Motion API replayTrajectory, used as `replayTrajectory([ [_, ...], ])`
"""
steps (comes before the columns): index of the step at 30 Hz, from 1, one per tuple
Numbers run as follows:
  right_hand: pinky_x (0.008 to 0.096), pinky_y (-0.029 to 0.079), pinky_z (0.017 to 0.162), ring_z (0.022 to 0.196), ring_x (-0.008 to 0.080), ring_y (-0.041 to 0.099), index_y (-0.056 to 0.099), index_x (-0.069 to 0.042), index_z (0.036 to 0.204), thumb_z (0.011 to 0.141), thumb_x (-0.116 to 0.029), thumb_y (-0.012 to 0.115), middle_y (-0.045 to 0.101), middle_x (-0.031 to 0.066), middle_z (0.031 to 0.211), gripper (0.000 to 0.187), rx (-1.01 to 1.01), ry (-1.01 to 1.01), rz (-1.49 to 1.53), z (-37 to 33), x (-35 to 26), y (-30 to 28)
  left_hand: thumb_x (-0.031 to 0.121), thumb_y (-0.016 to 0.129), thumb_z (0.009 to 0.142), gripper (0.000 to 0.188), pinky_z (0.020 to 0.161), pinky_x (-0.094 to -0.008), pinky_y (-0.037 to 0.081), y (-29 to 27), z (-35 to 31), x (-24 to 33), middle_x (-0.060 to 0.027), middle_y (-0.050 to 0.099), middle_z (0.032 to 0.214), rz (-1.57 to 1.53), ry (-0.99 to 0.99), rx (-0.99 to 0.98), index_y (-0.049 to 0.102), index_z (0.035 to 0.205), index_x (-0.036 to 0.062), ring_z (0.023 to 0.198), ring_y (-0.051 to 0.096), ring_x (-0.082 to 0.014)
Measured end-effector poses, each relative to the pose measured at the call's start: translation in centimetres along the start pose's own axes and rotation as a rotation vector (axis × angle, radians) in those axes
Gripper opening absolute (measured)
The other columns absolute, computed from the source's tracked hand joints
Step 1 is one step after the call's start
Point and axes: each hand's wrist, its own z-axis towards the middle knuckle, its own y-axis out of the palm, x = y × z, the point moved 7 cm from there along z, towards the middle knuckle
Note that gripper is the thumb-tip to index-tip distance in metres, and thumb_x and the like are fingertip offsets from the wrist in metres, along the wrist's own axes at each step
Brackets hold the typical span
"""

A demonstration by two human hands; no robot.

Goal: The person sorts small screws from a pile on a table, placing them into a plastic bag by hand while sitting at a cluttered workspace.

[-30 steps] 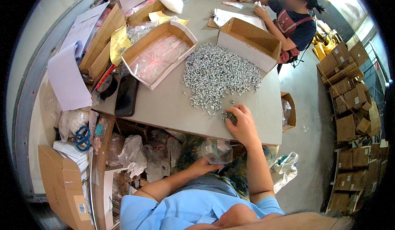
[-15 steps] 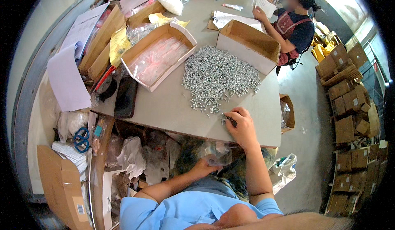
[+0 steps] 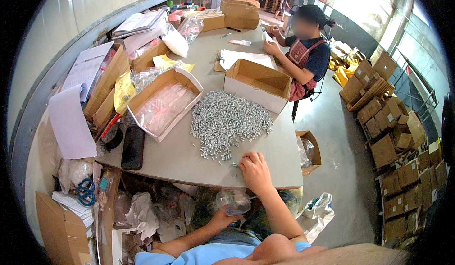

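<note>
A heap of small silvery screws (image 3: pixel 230 123) lies spread on the grey table (image 3: pixel 166 158). My right hand (image 3: pixel 256 172) rests near the table's front edge, just below the heap, its fingers curled down and closed. A screw (image 3: pixel 234 164) shows at its fingertips; how many lie under the fingers is hidden. Below the table edge, my left hand (image 3: pixel 222 221) grips a clear plastic container (image 3: pixel 233 202) from beneath. Its contents are too blurred to tell.
Behind the heap stands an open white box (image 3: pixel 256 94). Left of it, another box (image 3: pixel 186 105) holds clear and pinkish plastic bags. A black phone (image 3: pixel 132 148) lies near the left corner. Across the table a person (image 3: pixel 308 51) handles paper. Cartons (image 3: pixel 388 118) are stacked at right.
The view has tilted up and shifted, so the table sits lower and further left. My right hand stays by the heap, fingers curled. My left hand keeps the container below the edge.
</note>
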Motion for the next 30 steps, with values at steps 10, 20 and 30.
replayTrajectory([
  [10,0.0426,0.038,0.092,0.107,0.0316,0.044,0.057,-0.006,0.091,0.080,-0.009,0.060,0.048,0.0092,0.115,0.012,-0.070,0.040,-0.005,0.0,0.4,0.7,0.021,0.070,0.081,0.041,0.087,-0.0333,0.045,-0.1,-0.9,1.4,-0.0096,0.064,0.105,-0.010,-0.038,-0.017,0.057,0.114,0.0009,0.097,0.058,-0.0191],
  [20,0.0437,0.035,0.092,0.104,0.0341,0.043,0.055,-0.005,0.094,0.081,-0.003,0.059,0.047,0.0134,0.111,0.014,0.053,0.004,0.131,-0.5,0.0,-1.0,0.016,0.070,0.080,0.040,0.083,-0.0300,0.047,0.5,-0.6,-1.1,-0.0080,0.064,0.106,-0.196,-0.061,-0.024,0.055,0.114,0.0007,0.097,0.058,-0.0160],
  [30,0.0404,0.039,0.089,0.102,0.0320,0.047,0.063,-0.006,0.092,0.077,-0.008,0.065,0.051,0.0120,0.109,0.015,-0.017,0.076,0.106,0.4,2.5,-1.7,0.015,0.070,0.082,0.035,0.089,-0.0321,0.045,0.9,-0.2,-0.6,-0.0064,0.062,0.106,-0.267,-0.032,-0.040,0.056,0.113,0.0047,0.100,0.055,-0.0173],
])
